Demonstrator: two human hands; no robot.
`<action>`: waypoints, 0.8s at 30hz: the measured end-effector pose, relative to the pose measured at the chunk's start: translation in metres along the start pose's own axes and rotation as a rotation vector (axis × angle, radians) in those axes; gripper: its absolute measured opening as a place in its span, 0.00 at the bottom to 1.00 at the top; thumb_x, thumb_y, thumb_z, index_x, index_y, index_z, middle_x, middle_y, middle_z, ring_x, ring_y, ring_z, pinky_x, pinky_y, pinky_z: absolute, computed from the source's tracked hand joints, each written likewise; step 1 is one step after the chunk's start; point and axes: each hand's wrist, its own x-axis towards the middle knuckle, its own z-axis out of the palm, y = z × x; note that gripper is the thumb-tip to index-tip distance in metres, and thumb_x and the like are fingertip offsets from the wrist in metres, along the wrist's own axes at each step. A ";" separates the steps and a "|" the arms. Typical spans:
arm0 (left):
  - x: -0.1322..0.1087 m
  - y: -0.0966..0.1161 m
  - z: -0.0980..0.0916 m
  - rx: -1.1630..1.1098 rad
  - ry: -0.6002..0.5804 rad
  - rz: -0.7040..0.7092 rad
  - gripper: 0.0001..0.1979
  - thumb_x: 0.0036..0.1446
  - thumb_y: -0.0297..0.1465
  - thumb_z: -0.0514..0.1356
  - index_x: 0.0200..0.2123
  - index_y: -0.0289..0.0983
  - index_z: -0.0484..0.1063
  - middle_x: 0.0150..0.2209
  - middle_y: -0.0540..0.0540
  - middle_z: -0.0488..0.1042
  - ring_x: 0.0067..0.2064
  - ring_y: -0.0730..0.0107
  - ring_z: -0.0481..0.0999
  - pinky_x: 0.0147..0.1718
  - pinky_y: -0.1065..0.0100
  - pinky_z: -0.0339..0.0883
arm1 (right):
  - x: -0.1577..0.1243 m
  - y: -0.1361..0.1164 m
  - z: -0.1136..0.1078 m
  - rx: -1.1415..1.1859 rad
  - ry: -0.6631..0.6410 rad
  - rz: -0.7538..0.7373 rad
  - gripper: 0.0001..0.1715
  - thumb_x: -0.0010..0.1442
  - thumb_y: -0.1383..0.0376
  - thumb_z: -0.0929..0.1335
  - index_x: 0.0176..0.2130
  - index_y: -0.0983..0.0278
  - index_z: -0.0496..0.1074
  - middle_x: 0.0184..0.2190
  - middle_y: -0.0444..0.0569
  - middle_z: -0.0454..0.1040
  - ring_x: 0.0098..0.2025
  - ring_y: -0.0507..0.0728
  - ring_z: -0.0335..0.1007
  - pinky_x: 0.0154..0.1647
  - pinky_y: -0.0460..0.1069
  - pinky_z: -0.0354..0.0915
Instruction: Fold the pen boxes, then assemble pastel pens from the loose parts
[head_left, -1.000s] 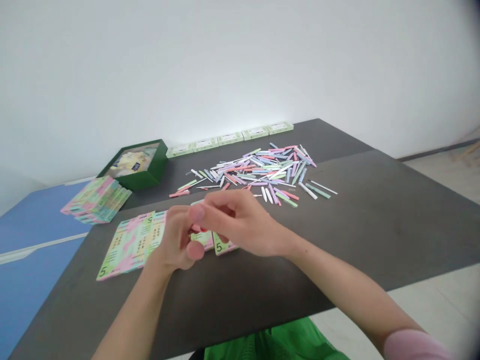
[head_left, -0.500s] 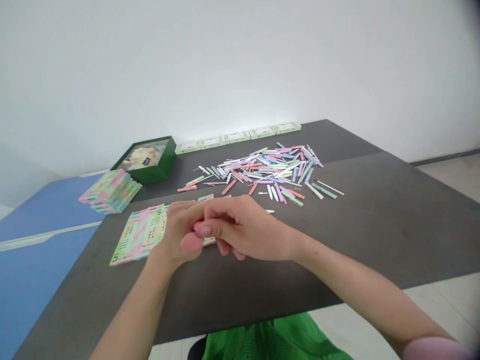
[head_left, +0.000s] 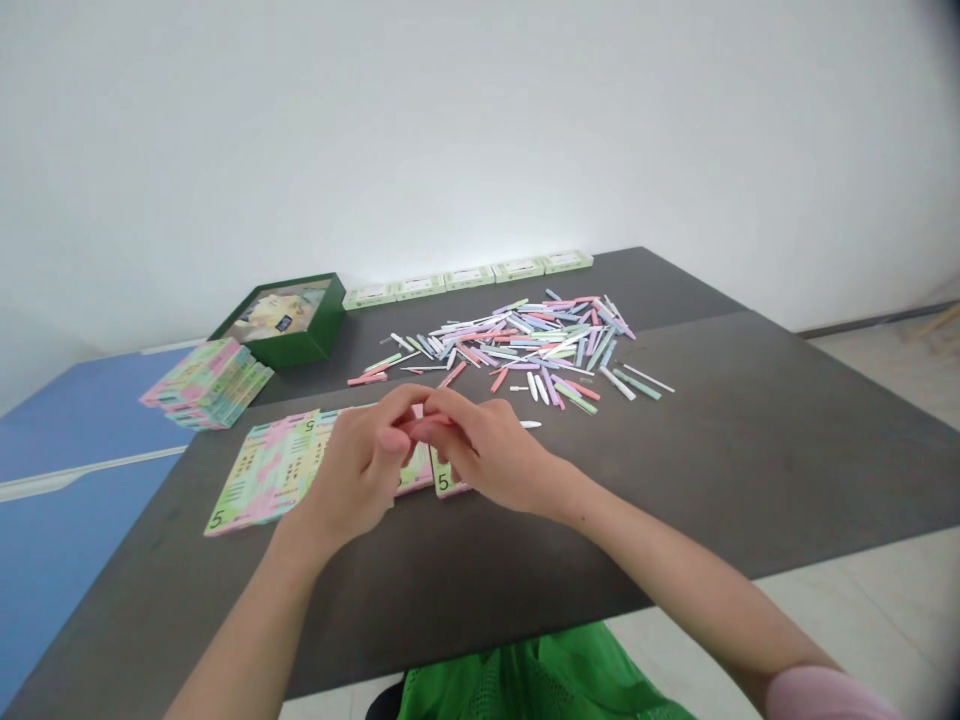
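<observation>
My left hand (head_left: 356, 465) and my right hand (head_left: 499, 450) meet above the near part of the dark table, fingertips touching. Both are closed, fingers curled and pinched together. A reddish bit shows between the fingertips, but I cannot make out whether it is an object or skin. Beneath and behind them lie flat colourful printed cards (head_left: 259, 475) marked with a 5, partly hidden by my hands. Beyond is a loose heap of slim pastel sticks (head_left: 517, 345) in pink, green, blue, purple and white. One white piece (head_left: 531, 424) lies just past my right hand.
A dark green open box (head_left: 300, 347) with packets inside stands at the back left. Near it is a stack of colourful printed boxes (head_left: 210, 385). Several pale green boxes (head_left: 469, 278) line the wall. A blue surface (head_left: 67, 540) adjoins the table's left side.
My hands have shifted from being clasped over each other to meeting at the fingertips. More of the printed cards shows below them. The view has moved slightly.
</observation>
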 end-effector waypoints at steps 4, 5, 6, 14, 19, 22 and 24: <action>-0.011 -0.020 0.004 -0.279 0.055 -0.145 0.33 0.58 0.58 0.46 0.40 0.36 0.74 0.19 0.47 0.73 0.19 0.67 0.72 0.20 0.67 0.65 | -0.001 0.006 -0.007 0.123 -0.024 0.113 0.10 0.68 0.61 0.59 0.35 0.62 0.59 0.20 0.38 0.67 0.19 0.47 0.67 0.25 0.42 0.57; -0.014 -0.024 0.004 -0.326 0.062 -0.172 0.32 0.58 0.58 0.47 0.40 0.36 0.74 0.19 0.46 0.75 0.19 0.65 0.74 0.20 0.66 0.68 | -0.002 0.009 -0.007 0.170 -0.024 0.134 0.11 0.68 0.60 0.59 0.35 0.62 0.59 0.19 0.38 0.67 0.18 0.47 0.68 0.23 0.41 0.57; -0.017 -0.027 0.003 -0.367 0.071 -0.198 0.31 0.58 0.57 0.49 0.40 0.36 0.74 0.20 0.45 0.76 0.19 0.63 0.75 0.20 0.65 0.70 | -0.003 0.011 -0.008 0.218 -0.024 0.152 0.11 0.68 0.59 0.59 0.35 0.62 0.59 0.19 0.37 0.67 0.18 0.47 0.68 0.22 0.40 0.58; -0.029 -0.028 -0.004 -0.342 0.092 -0.300 0.21 0.52 0.47 0.65 0.40 0.36 0.77 0.27 0.44 0.81 0.26 0.60 0.81 0.27 0.64 0.77 | -0.007 0.025 -0.011 0.297 -0.051 0.210 0.11 0.67 0.57 0.59 0.37 0.62 0.61 0.19 0.37 0.68 0.16 0.48 0.69 0.16 0.40 0.59; -0.030 -0.029 0.002 -0.239 -0.020 -0.317 0.17 0.55 0.44 0.63 0.42 0.38 0.76 0.29 0.44 0.82 0.29 0.61 0.82 0.28 0.66 0.77 | 0.000 0.021 -0.014 0.161 -0.077 0.152 0.13 0.67 0.56 0.60 0.34 0.62 0.61 0.20 0.39 0.68 0.19 0.48 0.70 0.21 0.41 0.58; -0.031 -0.026 0.004 -0.169 -0.076 -0.300 0.19 0.59 0.46 0.57 0.42 0.39 0.76 0.30 0.43 0.82 0.29 0.60 0.82 0.28 0.65 0.76 | 0.004 0.012 -0.016 -0.096 -0.040 0.016 0.12 0.67 0.58 0.61 0.33 0.62 0.61 0.18 0.39 0.64 0.20 0.49 0.66 0.23 0.43 0.52; -0.032 -0.024 0.003 -0.081 -0.058 -0.258 0.18 0.60 0.46 0.56 0.39 0.39 0.77 0.29 0.44 0.82 0.31 0.61 0.81 0.30 0.66 0.74 | 0.005 0.004 -0.018 -0.171 -0.056 -0.047 0.11 0.67 0.59 0.62 0.33 0.62 0.61 0.18 0.39 0.63 0.21 0.49 0.65 0.24 0.44 0.50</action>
